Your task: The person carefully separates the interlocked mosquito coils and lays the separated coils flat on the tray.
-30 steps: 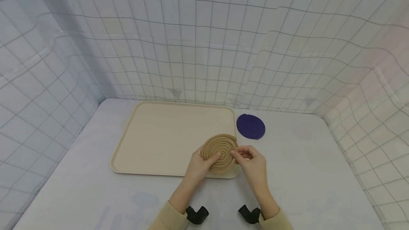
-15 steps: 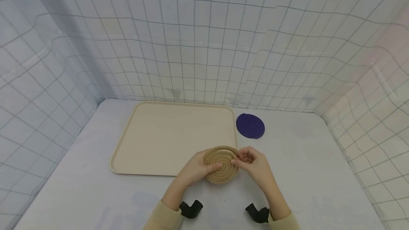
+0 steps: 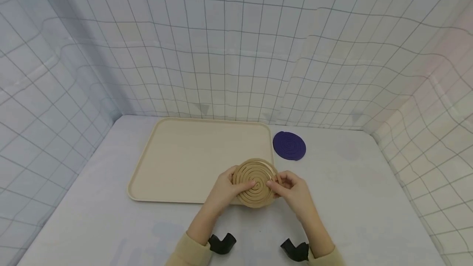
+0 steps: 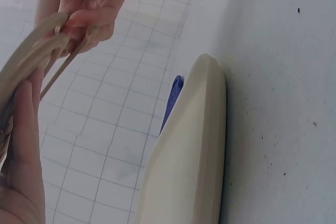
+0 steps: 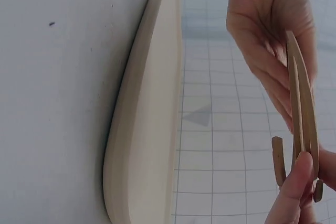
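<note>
While our left hand (image 3: 223, 189) grips the tan coil (image 3: 260, 184) at nine o'clock and our right hand (image 3: 294, 189) pinches it at three, outer strands (image 3: 255, 160) look loosened, inner rings (image 3: 256, 177) not yet.

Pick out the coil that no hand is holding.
The purple coil, lying flat on the table beside the tray. The tan coil, by contrast, is held by the left hand and right hand.

Counter (image 3: 351, 184) bathed in soft, diffuse light; gridded walls (image 3: 221, 65) tinted bluish at left, pinkish at right. Narrow shadow cast along tray (image 5: 149, 108); wrist views rendered greyer.
</note>
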A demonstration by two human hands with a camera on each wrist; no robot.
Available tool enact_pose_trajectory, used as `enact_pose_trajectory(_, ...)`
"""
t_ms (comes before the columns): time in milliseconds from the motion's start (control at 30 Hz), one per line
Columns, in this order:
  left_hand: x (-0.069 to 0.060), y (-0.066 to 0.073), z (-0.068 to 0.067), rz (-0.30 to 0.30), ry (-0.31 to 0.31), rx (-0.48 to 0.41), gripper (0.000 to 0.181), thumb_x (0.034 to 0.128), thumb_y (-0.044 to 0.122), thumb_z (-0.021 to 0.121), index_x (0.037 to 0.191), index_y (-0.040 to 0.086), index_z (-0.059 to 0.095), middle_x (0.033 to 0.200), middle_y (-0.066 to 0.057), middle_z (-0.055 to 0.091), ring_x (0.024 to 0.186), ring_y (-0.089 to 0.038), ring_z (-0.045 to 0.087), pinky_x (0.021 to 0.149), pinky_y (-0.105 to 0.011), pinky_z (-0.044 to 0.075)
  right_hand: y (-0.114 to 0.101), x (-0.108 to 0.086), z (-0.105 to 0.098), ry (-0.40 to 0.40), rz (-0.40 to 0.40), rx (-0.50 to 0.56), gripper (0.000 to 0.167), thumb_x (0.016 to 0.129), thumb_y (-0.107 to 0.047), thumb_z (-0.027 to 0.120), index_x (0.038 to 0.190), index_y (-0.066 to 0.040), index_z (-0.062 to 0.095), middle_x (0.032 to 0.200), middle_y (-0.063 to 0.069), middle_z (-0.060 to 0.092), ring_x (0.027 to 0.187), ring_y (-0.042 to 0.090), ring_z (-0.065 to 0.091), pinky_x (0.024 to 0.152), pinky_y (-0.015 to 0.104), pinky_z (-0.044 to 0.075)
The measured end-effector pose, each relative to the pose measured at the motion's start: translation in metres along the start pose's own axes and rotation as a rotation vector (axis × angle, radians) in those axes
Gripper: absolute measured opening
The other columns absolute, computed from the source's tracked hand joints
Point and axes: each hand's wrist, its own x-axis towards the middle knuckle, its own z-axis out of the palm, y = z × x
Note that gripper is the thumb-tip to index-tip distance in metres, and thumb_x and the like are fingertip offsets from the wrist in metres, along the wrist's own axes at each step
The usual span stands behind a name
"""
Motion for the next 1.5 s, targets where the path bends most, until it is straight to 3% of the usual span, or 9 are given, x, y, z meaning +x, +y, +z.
enact_pose_trajectory(167, 0.0, 0.001, 0.005, -0.006, 0.131, -0.055, 0.046, 0.0844, 0.025, 0.078, 0.121, 0.004, 0.061, 0.109, -0.014, 0.073, 0.089, -0.011, 0.068, 0.081, -0.026, 0.054, 0.001, -0.001, 0.009, 0.026, 0.023, 0.067, 0.024, 0.083, -0.009, 0.078, 0.092, 0.004, 0.059, 0.076, 0.004, 0.067, 0.067, 0.013, 0.066, 0.066, 0.028, 0.059)
enact_pose_trajectory(267, 0.0, 0.0, 0.007, 0.03, 0.174, -0.053, 0.042, 0.0846, 0.023, 0.078, 0.118, 0.003, 0.063, 0.107, -0.013, 0.073, 0.089, -0.009, 0.067, 0.079, -0.023, 0.053, 0.002, -0.002, 0.011, 0.015, 0.017, 0.029, 0.024, 0.083, -0.011, 0.078, 0.089, 0.002, 0.059, 0.077, 0.007, 0.069, 0.068, 0.013, 0.068, 0.067, 0.029, 0.059)
enact_pose_trajectory(400, -0.001, -0.001, 0.007, 0.084, 0.184, -0.03, 0.032, 0.0827, 0.02, 0.08, 0.107, 0.003, 0.067, 0.097, -0.011, 0.073, 0.08, -0.008, 0.063, 0.07, -0.021, 0.052, 0.002, -0.002, 0.01, 0.033, -0.029, -0.085, 0.023, 0.081, -0.014, 0.08, 0.086, -0.002, 0.061, 0.075, 0.006, 0.067, 0.065, 0.012, 0.065, 0.064, 0.027, 0.057)
enact_pose_trajectory(567, -0.003, -0.001, 0.005, 0.127, 0.138, 0.063, 0.026, 0.0815, 0.019, 0.08, 0.101, 0.006, 0.068, 0.09, -0.006, 0.07, 0.076, -0.008, 0.059, 0.066, -0.021, 0.05, -0.001, -0.001, 0.006, 0.077, -0.1, -0.225, 0.022, 0.079, -0.02, 0.082, 0.084, -0.009, 0.063, 0.074, 0.0, 0.059, 0.067, 0.008, 0.055, 0.061, 0.02, 0.047)
enact_pose_trajectory(833, -0.006, 0.0, 0.005, 0.184, -0.016, 0.277, 0.016, 0.0799, 0.015, 0.072, 0.095, 0.013, 0.067, 0.077, 0.002, 0.062, 0.066, -0.007, 0.052, 0.06, -0.022, 0.046, -0.009, 0.0, 0.003, 0.045, -0.169, -0.278, 0.021, 0.08, -0.019, 0.082, 0.094, -0.01, 0.07, 0.085, 0.003, 0.064, 0.073, 0.009, 0.053, 0.063, 0.019, 0.046)
enact_pose_trajectory(967, -0.006, -0.001, 0.005, 0.16, -0.001, 0.223, 0.021, 0.0823, 0.021, 0.076, 0.101, 0.013, 0.069, 0.083, 0.0, 0.067, 0.07, -0.008, 0.056, 0.063, -0.023, 0.049, -0.009, -0.002, 0.005, 0.057, -0.159, -0.243, 0.02, 0.081, -0.018, 0.081, 0.095, -0.009, 0.07, 0.083, 0.005, 0.063, 0.072, 0.009, 0.052, 0.061, 0.019, 0.045)
enact_pose_trajectory(1100, -0.004, -0.003, 0.006, 0.115, 0.056, 0.145, 0.029, 0.0835, 0.027, 0.078, 0.108, 0.012, 0.07, 0.093, -0.004, 0.071, 0.078, -0.01, 0.06, 0.069, -0.025, 0.052, -0.005, -0.001, 0.009, 0.107, -0.122, -0.128, 0.021, 0.082, -0.015, 0.08, 0.095, -0.005, 0.069, 0.082, 0.004, 0.061, 0.074, 0.006, 0.054, 0.065, 0.017, 0.049)
enact_pose_trajectory(1267, -0.003, -0.002, 0.009, 0.108, 0.142, 0.097, 0.034, 0.0824, 0.029, 0.08, 0.109, 0.011, 0.069, 0.098, -0.006, 0.073, 0.084, -0.011, 0.064, 0.073, -0.025, 0.054, -0.002, -0.001, 0.016, 0.162, -0.093, -0.048, 0.023, 0.082, -0.014, 0.08, 0.095, -0.002, 0.067, 0.079, 0.002, 0.062, 0.071, 0.003, 0.057, 0.063, 0.016, 0.05)
enact_pose_trajectory(1500, -0.001, -0.003, 0.008, 0.081, 0.216, -0.011, 0.04, 0.0799, 0.026, 0.083, 0.111, 0.007, 0.066, 0.101, -0.011, 0.073, 0.085, -0.012, 0.067, 0.071, -0.022, 0.055, -0.003, -0.003, 0.013, 0.072, -0.071, -0.066, 0.029, 0.08, -0.013, 0.081, 0.1, -0.004, 0.063, 0.082, 0.006, 0.066, 0.069, 0.009, 0.063, 0.064, 0.024, 0.055)
